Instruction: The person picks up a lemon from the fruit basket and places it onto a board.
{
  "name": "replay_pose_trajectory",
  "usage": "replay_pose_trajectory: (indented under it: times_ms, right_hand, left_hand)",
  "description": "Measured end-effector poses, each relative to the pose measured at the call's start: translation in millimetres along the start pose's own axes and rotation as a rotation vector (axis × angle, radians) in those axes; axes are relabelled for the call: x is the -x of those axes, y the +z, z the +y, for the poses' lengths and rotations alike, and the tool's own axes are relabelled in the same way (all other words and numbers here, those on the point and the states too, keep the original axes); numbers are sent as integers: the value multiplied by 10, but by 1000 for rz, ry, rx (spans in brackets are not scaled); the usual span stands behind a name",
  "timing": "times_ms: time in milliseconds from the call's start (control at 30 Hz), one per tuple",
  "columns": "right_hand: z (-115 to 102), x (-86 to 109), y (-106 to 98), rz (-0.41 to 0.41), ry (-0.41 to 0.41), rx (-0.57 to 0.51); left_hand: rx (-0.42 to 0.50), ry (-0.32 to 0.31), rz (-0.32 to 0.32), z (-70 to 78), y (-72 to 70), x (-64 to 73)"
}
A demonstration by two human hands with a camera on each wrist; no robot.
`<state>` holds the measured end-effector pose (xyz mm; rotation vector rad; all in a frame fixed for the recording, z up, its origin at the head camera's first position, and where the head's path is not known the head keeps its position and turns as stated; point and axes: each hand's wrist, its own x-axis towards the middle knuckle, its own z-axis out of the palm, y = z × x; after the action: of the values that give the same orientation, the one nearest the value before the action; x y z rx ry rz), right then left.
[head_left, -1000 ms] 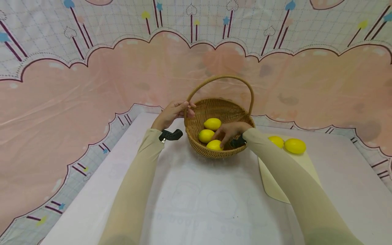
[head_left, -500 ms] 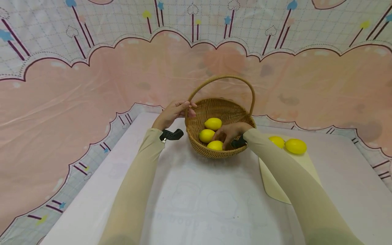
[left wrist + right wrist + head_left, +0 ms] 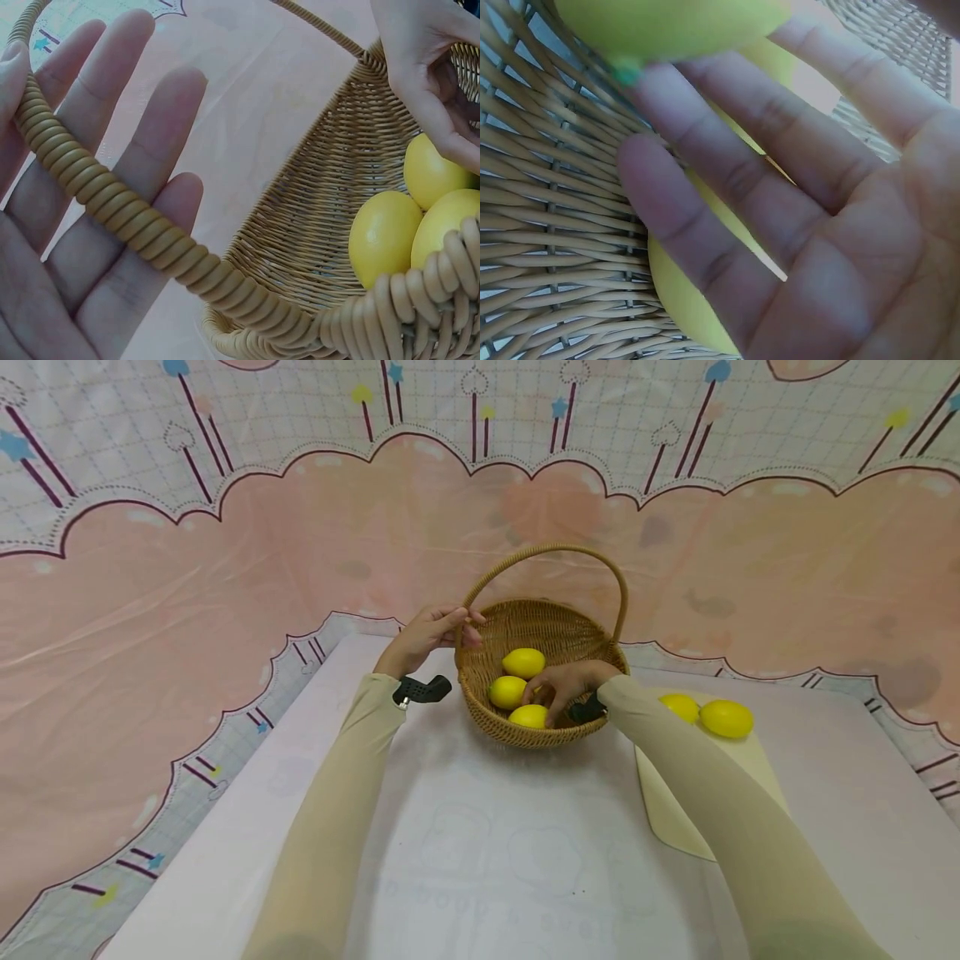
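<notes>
A round wicker basket (image 3: 501, 728) with a tall arched handle (image 3: 120, 201) stands at the back of the table. My left hand (image 3: 429, 637) holds the handle's left side, thumb against it and the other fingers nearly straight behind. Inside the basket lie a rear lemon (image 3: 523, 662), a left lemon (image 3: 507, 692) and a front lemon (image 3: 527, 717). My right hand (image 3: 572, 678) reaches in over the right rim, thumb and fingertips at the front lemon. The right wrist view shows a green-tipped lemon (image 3: 667, 26) at the fingertips and another lemon (image 3: 682, 292) behind the fingers.
To the right, a cream board (image 3: 675, 814) lies partly under my right forearm. On it sit a lemon (image 3: 726, 718) and a second lemon (image 3: 681, 706), half hidden by the sleeve. A patterned pink cloth (image 3: 360, 543) hangs behind the table.
</notes>
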<state>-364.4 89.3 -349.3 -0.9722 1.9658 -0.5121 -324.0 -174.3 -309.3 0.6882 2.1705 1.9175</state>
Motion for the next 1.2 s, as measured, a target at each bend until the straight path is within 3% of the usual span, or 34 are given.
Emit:
replay_pose_trajectory:
  times_ms: [167, 567, 900, 1200]
  right_hand:
    - [-3, 4, -15, 24, -23, 48]
    - [-6, 30, -31, 123, 14, 164]
    - [15, 31, -30, 101, -24, 70]
    - [6, 32, -30, 140, -4, 133]
  left_hand:
    - [3, 4, 1, 0, 5, -3]
    - [-4, 5, 5, 24, 14, 11]
    - [-13, 5, 2, 22, 17, 4]
    - [-16, 13, 7, 26, 19, 5]
